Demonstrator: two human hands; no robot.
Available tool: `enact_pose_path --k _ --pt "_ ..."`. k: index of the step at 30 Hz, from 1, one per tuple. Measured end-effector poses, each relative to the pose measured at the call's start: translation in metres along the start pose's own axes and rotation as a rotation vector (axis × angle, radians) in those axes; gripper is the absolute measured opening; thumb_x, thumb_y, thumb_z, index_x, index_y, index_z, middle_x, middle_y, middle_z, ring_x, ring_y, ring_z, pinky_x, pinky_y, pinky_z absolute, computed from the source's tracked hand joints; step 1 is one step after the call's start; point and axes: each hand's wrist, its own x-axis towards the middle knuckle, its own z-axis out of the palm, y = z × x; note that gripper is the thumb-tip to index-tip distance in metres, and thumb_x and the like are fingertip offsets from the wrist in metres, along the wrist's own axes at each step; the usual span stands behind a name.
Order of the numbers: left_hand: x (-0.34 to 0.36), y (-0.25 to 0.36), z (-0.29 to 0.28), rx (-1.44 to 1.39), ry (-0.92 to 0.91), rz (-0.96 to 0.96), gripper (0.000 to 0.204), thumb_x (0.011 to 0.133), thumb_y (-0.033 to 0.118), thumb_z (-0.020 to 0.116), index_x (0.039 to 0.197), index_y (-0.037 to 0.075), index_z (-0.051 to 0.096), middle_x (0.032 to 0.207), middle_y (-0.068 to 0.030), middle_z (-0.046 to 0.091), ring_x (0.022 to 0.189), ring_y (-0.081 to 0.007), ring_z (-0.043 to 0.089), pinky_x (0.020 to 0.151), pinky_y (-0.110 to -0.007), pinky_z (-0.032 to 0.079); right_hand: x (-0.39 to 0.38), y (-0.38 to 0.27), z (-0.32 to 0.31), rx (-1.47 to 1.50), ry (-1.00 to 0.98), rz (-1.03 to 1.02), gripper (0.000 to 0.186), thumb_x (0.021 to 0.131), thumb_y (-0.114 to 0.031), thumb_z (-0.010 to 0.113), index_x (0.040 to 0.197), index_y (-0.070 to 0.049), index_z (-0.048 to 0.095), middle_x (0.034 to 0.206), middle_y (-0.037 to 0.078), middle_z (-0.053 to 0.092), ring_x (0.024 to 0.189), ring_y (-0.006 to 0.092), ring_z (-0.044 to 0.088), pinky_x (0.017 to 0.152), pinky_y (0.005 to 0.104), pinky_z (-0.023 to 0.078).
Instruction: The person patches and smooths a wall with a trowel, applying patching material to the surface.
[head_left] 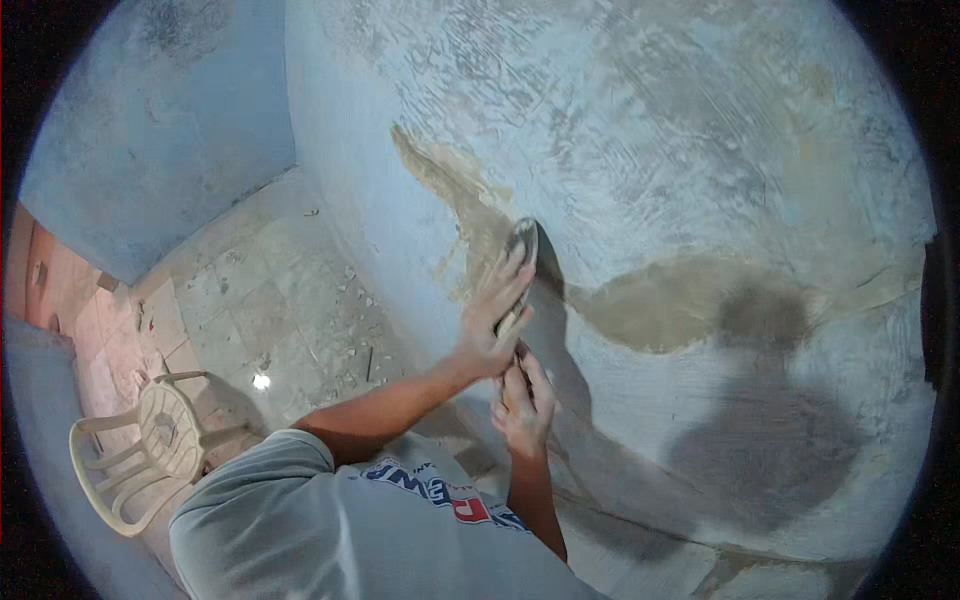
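Observation:
A metal trowel (pixel 524 238) with a pale handle rests against a streak of beige-grey patching (pixel 647 305) on the mottled pale blue wall (pixel 680 120). My left hand (pixel 492 320) lies along the trowel, its fingers pressed over it toward the blade and its thumb at the handle. Below it, my right hand (pixel 523 405) is closed round the lower end of the tool, partly hidden under the left. Dark shadows of my arms and head fall on the wall to the right.
A cream plastic chair (pixel 140 455) stands at the lower left on the tiled floor (pixel 240 320), with rubble scattered along the wall's foot. Another blue wall (pixel 160 120) meets this one at the upper left, beside an opening onto pinkish-lit floor.

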Motion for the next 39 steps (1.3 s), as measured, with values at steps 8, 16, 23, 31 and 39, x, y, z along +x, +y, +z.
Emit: enact_pose_path --k 8,16,23,31,39 --pt "0.047 -0.009 -0.014 -0.119 0.097 -0.118 0.057 0.101 0.006 0.06 0.157 0.003 0.053 0.168 -0.0224 0.044 0.159 -0.041 0.037 0.129 -0.046 0.029 0.033 -0.039 0.037 -0.171 -0.022 -0.027 0.039 0.112 -0.018 0.056 0.147 -0.004 0.063 0.086 -0.004 0.057 0.06 0.0013 0.042 0.05 0.0194 0.031" --pt "0.039 0.0 -0.014 -0.104 0.093 -0.108 0.057 0.101 0.0 0.058 0.157 0.0 0.053 0.169 -0.0228 0.043 0.159 -0.0372 0.037 0.128 -0.045 0.031 0.027 -0.037 0.031 -0.099 -0.022 0.065 0.039 0.113 -0.02 0.057 0.146 -0.002 0.062 0.089 -0.004 0.059 0.063 0.0017 0.044 0.05 0.0202 0.032" --pt "0.007 0.002 -0.006 -0.067 0.058 -0.14 0.056 0.1 0.002 0.06 0.156 0.001 0.054 0.167 -0.0237 0.045 0.159 -0.0385 0.037 0.129 -0.046 0.028 0.01 -0.017 0.016 -0.158 0.024 -0.021 0.04 0.111 -0.021 0.06 0.146 -0.001 0.063 0.089 -0.003 0.058 0.063 0.0024 0.044 0.048 0.0215 0.031" --pt "0.037 -0.007 -0.02 -0.14 0.094 -0.186 0.056 0.099 0.001 0.058 0.155 0.001 0.055 0.163 -0.0248 0.05 0.155 -0.0377 0.045 0.125 -0.042 0.035 0.028 -0.022 0.039 -0.15 0.022 0.006 0.043 0.111 -0.022 0.058 0.149 -0.002 0.061 0.092 -0.003 0.06 0.063 0.0022 0.04 0.048 0.0218 0.03" --pt "0.031 -0.011 -0.014 -0.15 0.073 -0.153 0.06 0.098 0.001 0.059 0.158 0.002 0.052 0.168 -0.0232 0.044 0.158 -0.0405 0.039 0.128 -0.044 0.03 0.027 -0.042 0.035 -0.203 0.014 0.021 0.041 0.111 -0.018 0.058 0.148 0.0 0.062 0.09 -0.003 0.06 0.06 0.003 0.042 0.051 0.023 0.033"
